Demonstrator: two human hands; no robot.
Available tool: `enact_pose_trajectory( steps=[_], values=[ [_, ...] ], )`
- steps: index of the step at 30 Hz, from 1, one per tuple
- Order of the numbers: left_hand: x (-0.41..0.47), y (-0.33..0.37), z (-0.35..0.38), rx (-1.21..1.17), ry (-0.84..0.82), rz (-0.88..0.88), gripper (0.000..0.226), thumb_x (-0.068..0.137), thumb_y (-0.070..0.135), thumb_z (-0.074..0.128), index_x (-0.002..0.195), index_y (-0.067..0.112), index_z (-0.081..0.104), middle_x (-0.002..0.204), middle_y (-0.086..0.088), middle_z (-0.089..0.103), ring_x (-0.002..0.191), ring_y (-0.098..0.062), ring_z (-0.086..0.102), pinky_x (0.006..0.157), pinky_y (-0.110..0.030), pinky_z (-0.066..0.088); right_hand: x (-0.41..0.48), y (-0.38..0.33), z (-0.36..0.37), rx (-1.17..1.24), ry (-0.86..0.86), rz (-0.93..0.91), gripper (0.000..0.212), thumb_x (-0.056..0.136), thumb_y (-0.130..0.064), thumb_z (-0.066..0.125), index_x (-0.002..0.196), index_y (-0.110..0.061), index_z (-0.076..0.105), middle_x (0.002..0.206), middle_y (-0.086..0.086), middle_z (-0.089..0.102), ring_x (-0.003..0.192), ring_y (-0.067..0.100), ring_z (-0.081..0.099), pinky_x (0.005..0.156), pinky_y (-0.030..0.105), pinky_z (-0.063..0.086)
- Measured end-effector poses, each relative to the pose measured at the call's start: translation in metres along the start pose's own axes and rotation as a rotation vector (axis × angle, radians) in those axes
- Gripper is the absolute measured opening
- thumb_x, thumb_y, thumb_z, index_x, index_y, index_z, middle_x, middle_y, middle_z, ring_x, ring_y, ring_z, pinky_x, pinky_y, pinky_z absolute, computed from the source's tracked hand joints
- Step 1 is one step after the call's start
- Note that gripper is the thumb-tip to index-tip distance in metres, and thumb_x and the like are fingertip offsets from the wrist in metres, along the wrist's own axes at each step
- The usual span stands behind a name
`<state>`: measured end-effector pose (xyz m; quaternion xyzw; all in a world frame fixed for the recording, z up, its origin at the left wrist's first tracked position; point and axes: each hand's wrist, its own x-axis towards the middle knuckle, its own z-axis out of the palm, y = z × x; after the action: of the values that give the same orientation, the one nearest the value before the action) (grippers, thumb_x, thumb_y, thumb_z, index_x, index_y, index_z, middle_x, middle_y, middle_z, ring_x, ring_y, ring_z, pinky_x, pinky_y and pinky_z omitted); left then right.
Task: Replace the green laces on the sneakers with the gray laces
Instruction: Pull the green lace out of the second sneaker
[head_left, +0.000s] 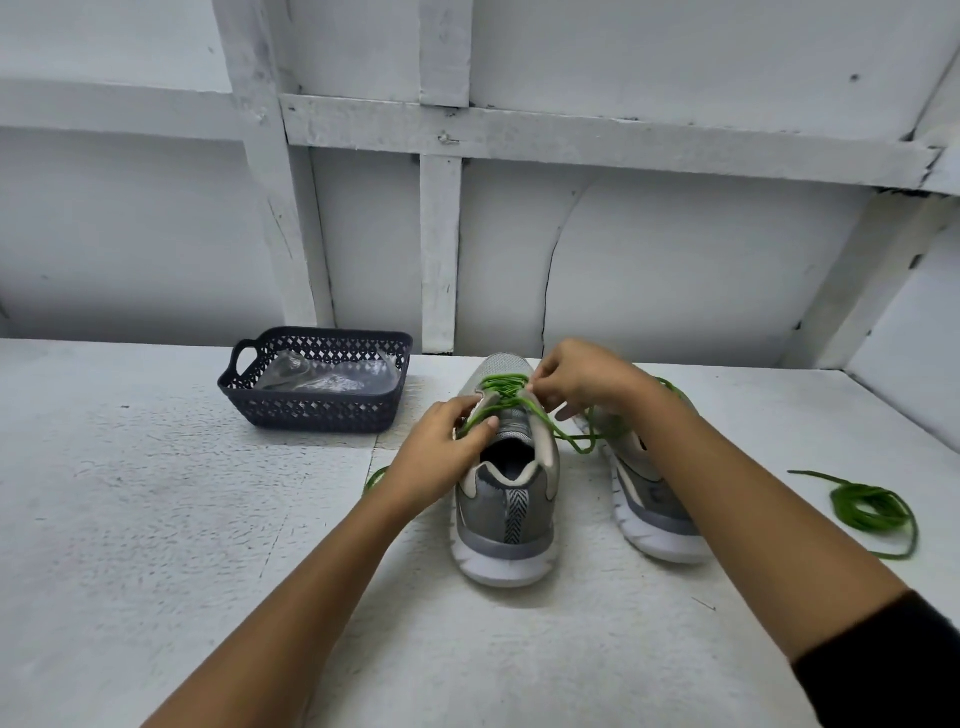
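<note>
Centrally, the left hand (447, 448) gripped the gray sneaker (506, 519) at its collar while the right hand (583, 385) pinched its green lace (500, 391) between the fingers. A loose green lace (868, 508) lay coiled on the worktop (156, 493).

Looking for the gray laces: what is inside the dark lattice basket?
The basket holds a crumpled clear plastic bag with something pale gray inside. Whether that is laces cannot be told: the glare on the plastic and the basket's near wall cover it.
</note>
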<state>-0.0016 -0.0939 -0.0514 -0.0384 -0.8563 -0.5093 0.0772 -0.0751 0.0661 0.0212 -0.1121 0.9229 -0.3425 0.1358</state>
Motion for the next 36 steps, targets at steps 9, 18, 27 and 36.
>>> enact_pose_trajectory(
  steps=[9,18,27,36],
  values=[
    [-0.007,0.001,0.006,-0.130,0.057,0.045,0.020,0.096,0.022,0.052,0.114,0.023,0.059,0.091,0.024,0.051,0.087,0.011,0.049,0.075,0.002,0.034,0.003,-0.004,0.003,0.072,-0.055,0.045,0.026,0.092,0.001,0.047,0.068,-0.005,0.056,0.060,0.006,0.055,0.050,0.012,0.056,0.045,0.018,0.052],
    [-0.007,-0.004,0.007,-0.188,0.049,0.024,0.020,0.095,0.026,0.054,0.113,0.027,0.060,0.099,0.013,0.055,0.103,-0.008,0.050,0.084,-0.012,0.037,0.010,-0.010,0.017,-0.055,0.115,0.032,0.031,0.099,-0.011,0.036,0.073,0.000,0.050,0.069,0.017,0.055,0.062,0.030,0.056,0.054,0.036,0.052],
    [-0.005,-0.009,0.009,-0.202,0.026,0.030,0.025,0.094,0.036,0.051,0.118,0.030,0.059,0.120,0.003,0.057,0.115,-0.009,0.050,0.096,-0.023,0.036,0.008,-0.003,-0.003,0.297,-0.010,0.105,0.023,0.094,-0.007,0.053,0.071,-0.006,0.054,0.064,0.005,0.052,0.056,0.011,0.053,0.045,0.018,0.049],
    [-0.007,-0.006,0.008,-0.231,0.018,0.043,0.018,0.096,0.028,0.049,0.108,0.040,0.055,0.114,0.008,0.057,0.111,-0.005,0.050,0.091,-0.013,0.037,0.004,0.002,0.001,0.214,-0.069,0.066,0.025,0.094,-0.018,0.057,0.071,-0.008,0.056,0.058,0.000,0.051,0.051,0.010,0.048,0.046,0.020,0.042]
  ],
)
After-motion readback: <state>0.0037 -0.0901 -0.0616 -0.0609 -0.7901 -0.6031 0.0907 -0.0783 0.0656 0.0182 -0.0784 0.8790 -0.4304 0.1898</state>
